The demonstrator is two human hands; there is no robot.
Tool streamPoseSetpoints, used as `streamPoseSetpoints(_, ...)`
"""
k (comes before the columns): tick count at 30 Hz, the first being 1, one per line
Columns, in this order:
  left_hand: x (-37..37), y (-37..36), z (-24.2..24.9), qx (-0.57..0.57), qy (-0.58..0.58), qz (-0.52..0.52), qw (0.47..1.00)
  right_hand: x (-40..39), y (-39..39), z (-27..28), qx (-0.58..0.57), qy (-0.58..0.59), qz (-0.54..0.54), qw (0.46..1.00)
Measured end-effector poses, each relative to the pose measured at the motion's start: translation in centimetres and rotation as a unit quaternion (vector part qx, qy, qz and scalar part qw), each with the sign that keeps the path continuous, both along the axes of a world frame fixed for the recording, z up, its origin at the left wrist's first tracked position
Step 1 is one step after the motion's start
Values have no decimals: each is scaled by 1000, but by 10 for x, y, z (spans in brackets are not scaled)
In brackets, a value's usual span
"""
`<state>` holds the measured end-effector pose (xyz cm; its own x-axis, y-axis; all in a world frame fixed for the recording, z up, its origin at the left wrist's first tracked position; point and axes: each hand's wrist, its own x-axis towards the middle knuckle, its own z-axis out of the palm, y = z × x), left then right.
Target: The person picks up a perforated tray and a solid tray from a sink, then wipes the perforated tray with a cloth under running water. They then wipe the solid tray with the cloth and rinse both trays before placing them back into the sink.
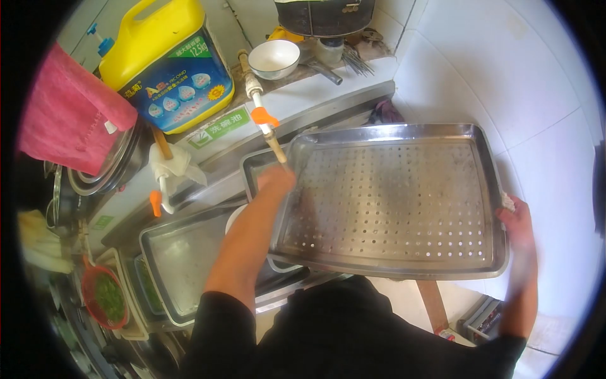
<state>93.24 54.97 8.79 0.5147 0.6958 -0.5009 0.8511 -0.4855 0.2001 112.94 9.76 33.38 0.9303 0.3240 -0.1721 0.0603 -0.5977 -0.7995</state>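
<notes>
A large perforated metal tray (391, 189) is tilted toward me, its surface wet and shiny. My right hand (516, 221) is closed around its right rim, and a small whitish scrap, perhaps a scourer or cloth, (507, 201) shows at the fingers. My left hand (278, 180) is at the tray's left side, just below the tan hose end (275, 146) of a tap with an orange handle (262, 116). Blur smears its fingers, so I cannot see whether they grip the hose or the rim. Another metal tray (189, 259) lies below my left forearm.
A yellow detergent jug (170, 69), a white bowl (274, 59) and a black pot (325, 18) stand on the ledge behind. To the left are a pink cloth (72, 114), a second tap (165, 192) and a red basket of greens (106, 297). A tiled wall (536, 95) rises at right.
</notes>
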Motion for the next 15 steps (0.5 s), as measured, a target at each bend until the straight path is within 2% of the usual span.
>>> streamPoseSetpoints(5, 0, -9, 22, -15, 23, 29, 999, 0, -5, -5, -5, -1, 6, 1000)
streamPoseSetpoints(15, -7, -1, 0, -33, -29, 27, 999, 6, -20, -16, 8, 12, 0, 1000)
